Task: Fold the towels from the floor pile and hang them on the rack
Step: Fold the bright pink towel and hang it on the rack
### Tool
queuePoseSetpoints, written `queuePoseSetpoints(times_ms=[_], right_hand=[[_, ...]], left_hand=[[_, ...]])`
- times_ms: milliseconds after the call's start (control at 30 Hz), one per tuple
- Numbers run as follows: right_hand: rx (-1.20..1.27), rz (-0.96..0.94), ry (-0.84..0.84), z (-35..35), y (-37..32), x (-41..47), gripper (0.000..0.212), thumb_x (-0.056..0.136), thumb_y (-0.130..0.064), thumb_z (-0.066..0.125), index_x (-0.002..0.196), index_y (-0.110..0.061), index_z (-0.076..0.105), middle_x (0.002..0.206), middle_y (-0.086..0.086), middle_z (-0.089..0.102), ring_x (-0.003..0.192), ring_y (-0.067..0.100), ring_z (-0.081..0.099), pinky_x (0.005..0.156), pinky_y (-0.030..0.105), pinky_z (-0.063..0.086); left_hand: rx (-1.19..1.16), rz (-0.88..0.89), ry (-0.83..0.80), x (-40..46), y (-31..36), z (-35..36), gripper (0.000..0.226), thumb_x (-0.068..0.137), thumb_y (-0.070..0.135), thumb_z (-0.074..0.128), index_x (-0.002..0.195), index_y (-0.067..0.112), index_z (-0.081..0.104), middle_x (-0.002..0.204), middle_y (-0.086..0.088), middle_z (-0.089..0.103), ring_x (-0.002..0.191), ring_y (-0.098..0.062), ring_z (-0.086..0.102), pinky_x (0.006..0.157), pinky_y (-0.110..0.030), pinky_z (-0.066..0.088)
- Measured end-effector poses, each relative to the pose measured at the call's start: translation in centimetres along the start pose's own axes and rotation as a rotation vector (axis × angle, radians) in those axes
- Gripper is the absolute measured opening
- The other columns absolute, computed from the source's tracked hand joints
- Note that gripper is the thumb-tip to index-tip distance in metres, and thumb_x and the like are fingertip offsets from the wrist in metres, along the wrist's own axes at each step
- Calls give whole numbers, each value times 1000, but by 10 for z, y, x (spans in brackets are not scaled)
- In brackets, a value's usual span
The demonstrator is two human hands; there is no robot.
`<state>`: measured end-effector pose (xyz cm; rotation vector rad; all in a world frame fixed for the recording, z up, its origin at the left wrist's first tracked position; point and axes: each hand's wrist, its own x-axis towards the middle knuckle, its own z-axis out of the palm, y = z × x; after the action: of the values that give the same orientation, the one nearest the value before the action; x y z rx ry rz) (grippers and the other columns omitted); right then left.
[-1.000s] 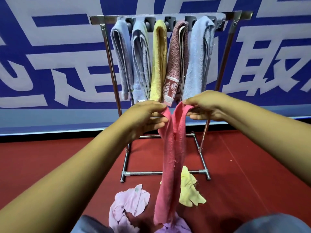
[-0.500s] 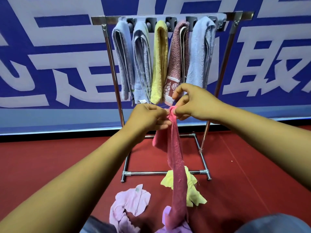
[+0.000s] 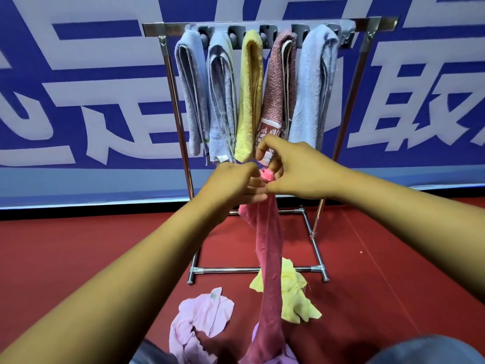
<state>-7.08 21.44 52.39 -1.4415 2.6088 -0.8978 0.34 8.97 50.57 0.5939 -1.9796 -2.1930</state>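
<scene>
— What was the room like where you knelt?

— A dull red floor ran to a wall banner, blue with big white characters. A chrome rack stood on the floor in front of it, thin shiny tubes on a rectangular base, with a grey row of clips under the top bar.

— And the cloth?

— Five terry towels hung folded in narrow strips: a pale blue towel far left, a second blue towel, a yellow towel, a speckled maroon towel with a patterned band, and a light blue towel rightmost. Near me on the floor lay a crumpled pale pink cloth and, right of it, a rumpled yellow cloth.

— The one you worked on?

— The pink towel, nubbly and bunched into a long rope, hung from my hands just below the rack's towels down to the floor pile. My left hand pinched its top end, fingers curled; my right hand pinched the same bright tip, touching the left.
</scene>
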Motion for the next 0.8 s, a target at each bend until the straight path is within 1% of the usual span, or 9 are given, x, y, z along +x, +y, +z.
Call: queuePoseSetpoints(times_ms=[100,233,300,333,400,433,500,600,800], right_hand=[[-11,25,59,2,4,3,47,65,-13,78,102,-19,50,76,10,65,68,22,57,67,35,47],[58,53,13,2,8,7,44,66,-6,81,95,-18,49,74,7,66,57,9,50,56,20,41],[119,62,-18,-1,9,9,41,68,-1,79,92,-17,49,77,11,68,55,8,52,57,22,45],[148,69,-18,-4,9,10,40,69,2,77,91,-17,50,78,13,68,56,9,53,58,25,47],[179,79,3,-12,10,11,38,71,6,75,88,-17,50,78,14,68,54,8,55,55,24,49],[189,85,15,-16,10,12,38,71,7,74,87,-17,50,77,13,67,53,9,55,51,21,48],[206,87,27,-22,9,13,36,73,7,74,85,-19,51,75,9,66,50,8,55,44,15,43],[210,82,23,-30,7,14,35,77,7,70,86,-21,51,75,5,67,45,3,55,40,13,41],[221,69,47,-37,4,12,30,80,6,67,95,-17,56,82,10,70,46,2,57,42,15,44]], left_hand=[[10,-42,-33,0,2,0,33,84,-5,39,107,-15,60,91,-19,68,67,-20,63,69,-30,60],[202,-70,-128,-2,8,-8,34,83,-4,37,92,3,69,87,-10,72,75,-15,68,79,-28,56],[270,-19,-170,-3,9,-13,37,84,-4,36,94,6,71,93,-9,73,81,-11,68,82,-26,55],[298,15,-177,-3,10,-15,36,87,-4,37,97,4,71,94,-9,73,78,-7,68,75,-21,58],[452,129,-139,-1,7,-23,26,92,0,44,96,7,69,89,-6,70,68,1,63,60,-8,48],[571,205,-84,1,4,-29,16,91,5,52,94,11,67,87,-2,68,67,1,60,59,-8,44],[764,331,-2,8,-8,-41,11,86,16,66,94,22,63,95,2,62,81,-5,59,71,-18,45],[842,420,-73,13,-23,-49,25,85,22,71,104,30,58,120,-1,53,114,-13,49,92,-23,43],[987,539,-214,18,-37,-40,29,87,23,70,115,22,63,139,-3,42,134,-11,34,110,-30,32]])
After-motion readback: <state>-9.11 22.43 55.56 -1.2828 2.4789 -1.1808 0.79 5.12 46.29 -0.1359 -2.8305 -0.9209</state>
